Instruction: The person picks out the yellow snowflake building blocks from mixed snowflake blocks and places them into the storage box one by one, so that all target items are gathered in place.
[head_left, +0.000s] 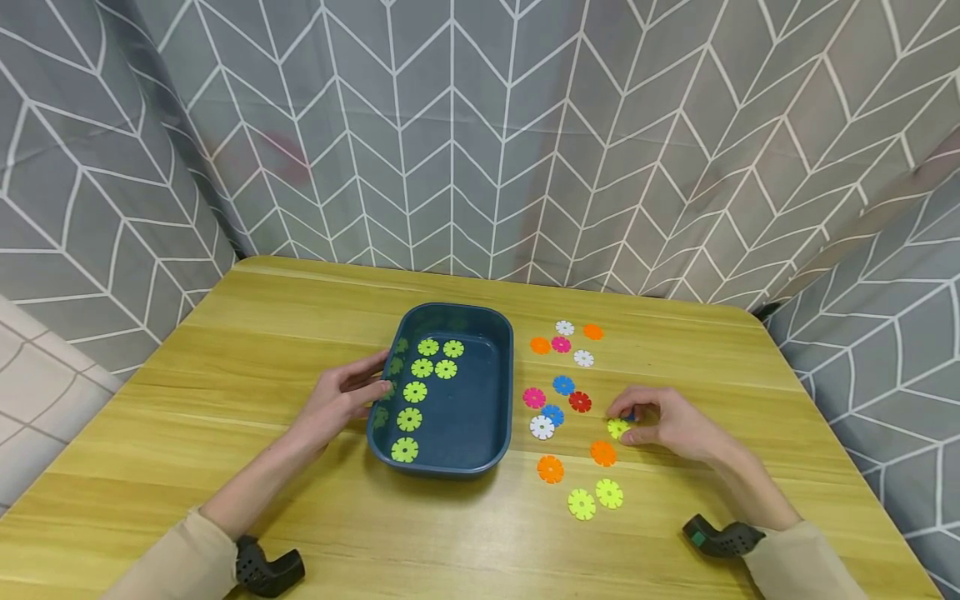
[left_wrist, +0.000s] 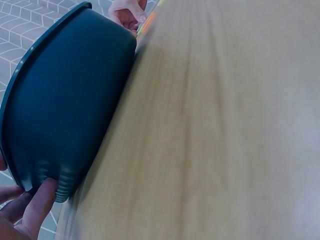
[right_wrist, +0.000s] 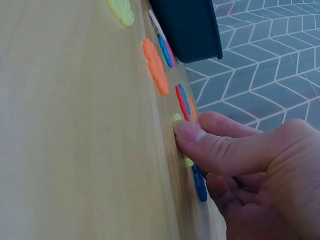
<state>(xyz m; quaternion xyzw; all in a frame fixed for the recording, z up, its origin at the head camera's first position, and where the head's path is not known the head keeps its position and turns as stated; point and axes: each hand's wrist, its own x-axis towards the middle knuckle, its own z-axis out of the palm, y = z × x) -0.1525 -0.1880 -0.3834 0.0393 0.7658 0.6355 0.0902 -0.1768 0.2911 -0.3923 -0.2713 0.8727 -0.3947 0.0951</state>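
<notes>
A dark blue plastic tub (head_left: 457,433) stands on the table with several yellow-green notched discs (head_left: 415,392) lying inside, mostly along its left side. My left hand (head_left: 341,400) grips the tub's left side, thumb at the rim; in the left wrist view its fingers (left_wrist: 42,205) touch the ribbed outer wall. To the right of the tub, my right hand (head_left: 667,421) pinches a yellow-green notched disc (head_left: 617,428) between thumb and fingers, low over the table. A dark blue disc (right_wrist: 199,185) shows beneath that hand, partly hidden by the fingers.
Between tub and right hand lie several loose discs: orange (head_left: 550,469), white (head_left: 542,427), blue (head_left: 563,385), pink (head_left: 534,397) and a red disc (head_left: 580,402). Two yellow-green discs (head_left: 596,498) lie nearer the front. A patterned curtain (head_left: 480,150) hangs behind the wooden table (head_left: 300,308).
</notes>
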